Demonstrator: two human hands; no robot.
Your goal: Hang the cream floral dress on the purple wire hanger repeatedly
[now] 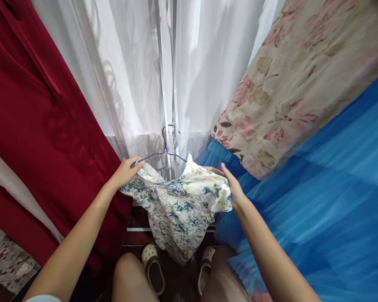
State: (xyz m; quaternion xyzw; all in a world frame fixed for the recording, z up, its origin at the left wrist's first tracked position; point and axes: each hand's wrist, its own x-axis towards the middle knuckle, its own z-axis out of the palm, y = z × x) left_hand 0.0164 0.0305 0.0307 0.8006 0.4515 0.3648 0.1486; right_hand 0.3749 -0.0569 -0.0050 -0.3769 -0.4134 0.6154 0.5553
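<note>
A white blouse (pixel 179 209) with blue, green and yellow flowers hangs on a thin purple hanger (pixel 166 151) between my hands. On the left, my left hand (pixel 126 173) is closed on the blouse's shoulder and the hanger's end, thumb on top. At the other shoulder, my right hand (pixel 234 188) holds the short sleeve, its thumb raised and its other fingers partly hidden behind the cloth. The hanger's hook stands upright in front of white fabric, and its right arm runs into the neckline. Below the neckline the body of the blouse droops, creased.
Long white curtains (pixel 129 75) with hanging ribbons rise straight ahead. Red fabric (pixel 50 126) drapes on the left. A pink-flowered cream cloth (pixel 280 96) and blue tulle (pixel 327 201) are on the right. Cream clogs (pixel 149 251) rest on the dark floor below.
</note>
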